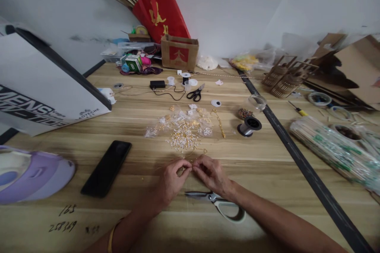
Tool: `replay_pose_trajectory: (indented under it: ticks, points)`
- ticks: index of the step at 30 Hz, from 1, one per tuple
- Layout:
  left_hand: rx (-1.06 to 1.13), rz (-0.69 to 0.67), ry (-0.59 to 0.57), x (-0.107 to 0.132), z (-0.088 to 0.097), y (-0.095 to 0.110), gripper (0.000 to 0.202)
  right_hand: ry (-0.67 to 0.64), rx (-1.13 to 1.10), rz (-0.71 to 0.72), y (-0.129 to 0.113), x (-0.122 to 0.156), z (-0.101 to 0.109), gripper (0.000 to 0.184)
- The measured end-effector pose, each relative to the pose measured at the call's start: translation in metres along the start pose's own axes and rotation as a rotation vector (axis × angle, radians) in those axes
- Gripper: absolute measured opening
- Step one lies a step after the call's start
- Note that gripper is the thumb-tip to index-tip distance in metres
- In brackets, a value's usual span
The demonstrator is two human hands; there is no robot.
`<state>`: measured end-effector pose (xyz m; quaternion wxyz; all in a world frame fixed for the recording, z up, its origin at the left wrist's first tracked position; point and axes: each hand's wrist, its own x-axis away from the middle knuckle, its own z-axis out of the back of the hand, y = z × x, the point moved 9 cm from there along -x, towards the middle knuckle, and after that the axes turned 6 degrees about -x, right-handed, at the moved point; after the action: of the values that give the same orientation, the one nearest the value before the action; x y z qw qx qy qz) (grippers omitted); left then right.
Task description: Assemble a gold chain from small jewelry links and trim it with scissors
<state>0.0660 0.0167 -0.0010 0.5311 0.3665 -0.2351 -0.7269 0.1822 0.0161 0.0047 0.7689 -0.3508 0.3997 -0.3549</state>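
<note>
My left hand (172, 178) and my right hand (209, 172) meet over the wooden table (267, 174), fingertips pinched together on a small gold piece too tiny to name. A thin gold chain (199, 150) runs from the fingers toward a heap of small gold and silver beads and findings (184, 136). Clear plastic packets of more findings (178, 120) lie just beyond the heap. Grey-handled scissors (221, 203) lie under my right wrist.
A black phone (107, 168) lies to the left, a purple visor (32, 178) at the far left. A wire spool (248, 126), a gold chain (219, 122), black scissors (195, 94), a charger (157, 84), a cardboard box (179, 52), a red bag (160, 8) and bagged sticks (332, 148) stand around.
</note>
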Motion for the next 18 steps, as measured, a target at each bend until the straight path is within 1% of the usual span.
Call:
replay_pose_trajectory:
  ticks: [4, 8, 12, 18]
  points:
    - [-0.03, -0.027, -0.023, 0.0, -0.0005, 0.003, 0.009, -0.016, 0.06, 0.054, -0.0026, 0.0011, -0.002, 0.011]
    - [-0.014, 0.014, -0.029, -0.0004, -0.0011, 0.0, 0.009, -0.031, 0.09, 0.087, -0.0067, 0.0009, -0.0025, 0.01]
    - [0.022, 0.052, -0.04, -0.0013, -0.0015, -0.0015, 0.009, -0.037, 0.075, 0.079, -0.0087, -0.0002, -0.0014, 0.009]
    - [0.063, 0.085, -0.045, -0.0039, 0.0002, -0.0013, 0.007, -0.056, 0.033, 0.033, -0.0044, -0.0002, -0.0021, 0.009]
